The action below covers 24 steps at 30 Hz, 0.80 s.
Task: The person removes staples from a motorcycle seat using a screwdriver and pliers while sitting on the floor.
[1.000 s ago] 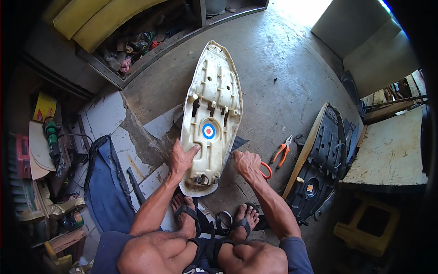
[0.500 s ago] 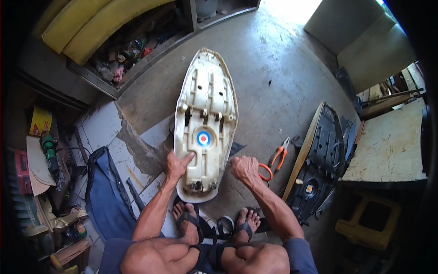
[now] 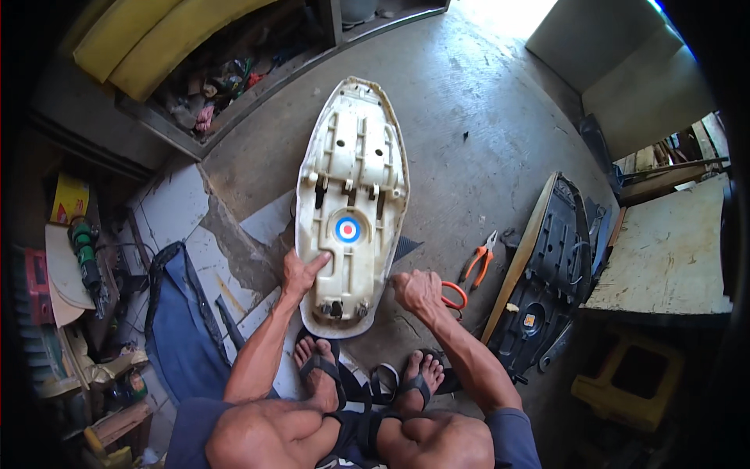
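A cream plastic motorcycle seat base [image 3: 355,168], underside up, stands in front of me with its narrow end away. It has ribs, slots and a round blue, white and red sticker. My left hand [image 3: 301,275] is closed on its left edge, thumb over the rim. By the lower right edge, my right hand [image 3: 418,291] is closed in a fist; whatever it may hold is hidden. Just right of that hand lies an orange loop handle [image 3: 464,296], perhaps of scissors. Beyond it, pliers with orange grips [image 3: 476,268] lie on the floor.
A black seat base [image 3: 544,266] leans at the right beside a pale board [image 3: 612,280]. At the left lie blue seat cover material [image 3: 185,328] and a green power tool [image 3: 84,254]. Yellow foam [image 3: 168,43] sits above a cluttered shelf [image 3: 219,98].
The seat base's near end has risen slightly in the picture, with my left hand still on its edge. My right hand stays closed near the right edge, almost unmoved.
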Each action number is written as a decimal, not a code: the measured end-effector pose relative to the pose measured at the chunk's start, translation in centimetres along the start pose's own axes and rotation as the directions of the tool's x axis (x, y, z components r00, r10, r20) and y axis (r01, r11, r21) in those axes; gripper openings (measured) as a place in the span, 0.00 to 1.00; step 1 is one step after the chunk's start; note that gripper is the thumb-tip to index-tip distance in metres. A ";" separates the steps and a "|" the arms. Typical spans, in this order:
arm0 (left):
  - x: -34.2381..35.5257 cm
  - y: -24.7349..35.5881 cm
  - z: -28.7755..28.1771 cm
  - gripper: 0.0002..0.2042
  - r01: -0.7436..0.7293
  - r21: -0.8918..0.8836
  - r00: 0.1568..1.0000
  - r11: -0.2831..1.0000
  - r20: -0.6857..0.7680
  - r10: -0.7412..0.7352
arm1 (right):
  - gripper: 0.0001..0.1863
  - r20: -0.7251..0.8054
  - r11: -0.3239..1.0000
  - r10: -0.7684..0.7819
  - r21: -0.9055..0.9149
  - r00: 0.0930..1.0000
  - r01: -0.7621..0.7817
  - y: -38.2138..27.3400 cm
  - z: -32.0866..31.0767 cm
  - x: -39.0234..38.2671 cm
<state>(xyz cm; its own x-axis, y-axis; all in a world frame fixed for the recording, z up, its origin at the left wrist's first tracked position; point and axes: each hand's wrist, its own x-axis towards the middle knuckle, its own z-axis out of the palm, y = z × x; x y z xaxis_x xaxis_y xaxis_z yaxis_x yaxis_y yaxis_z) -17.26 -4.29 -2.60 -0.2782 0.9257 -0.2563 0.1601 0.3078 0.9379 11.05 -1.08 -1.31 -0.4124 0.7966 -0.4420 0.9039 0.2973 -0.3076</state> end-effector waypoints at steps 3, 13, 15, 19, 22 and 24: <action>-0.1 -0.9 -0.5 0.25 0.062 -0.035 0.997 0.997 0.037 -0.061 | 0.15 -0.026 0.990 -0.056 -0.127 0.998 0.052 -1.6 -0.1 0.1; -1.0 -1.2 -1.1 0.23 0.098 0.011 0.995 0.995 -0.008 -0.098 | 0.15 0.228 0.993 0.110 0.004 0.967 -0.114 -2.6 -0.3 1.1; 0.7 -3.0 0.0 0.22 0.051 -0.086 0.999 0.995 0.011 -0.050 | 0.18 0.272 0.884 0.112 0.412 0.956 -0.221 3.0 0.7 1.3; 0.3 -1.4 -0.3 0.23 0.042 -0.051 0.999 0.998 -0.015 -0.043 | 0.17 0.192 0.984 0.105 0.120 0.976 -0.129 1.2 -1.7 0.6; 0.1 -0.3 -0.2 0.23 0.013 0.005 1.000 1.000 -0.028 -0.013 | 0.14 -0.058 0.997 0.081 -0.004 0.995 -0.082 -0.4 -3.3 1.8; -0.2 -0.2 0.1 0.23 0.027 0.042 0.999 0.999 -0.036 -0.026 | 0.13 -0.046 0.989 0.030 -0.141 0.999 -0.037 -0.4 -3.8 3.3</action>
<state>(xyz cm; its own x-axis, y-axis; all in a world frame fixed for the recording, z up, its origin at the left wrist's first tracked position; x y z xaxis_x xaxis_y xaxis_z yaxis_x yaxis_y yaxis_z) -17.12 -4.54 -2.75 -0.3166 0.9088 -0.2718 0.1917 0.3419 0.9200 9.79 3.50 0.55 -0.3792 0.8284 -0.4123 0.9253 0.3392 -0.1696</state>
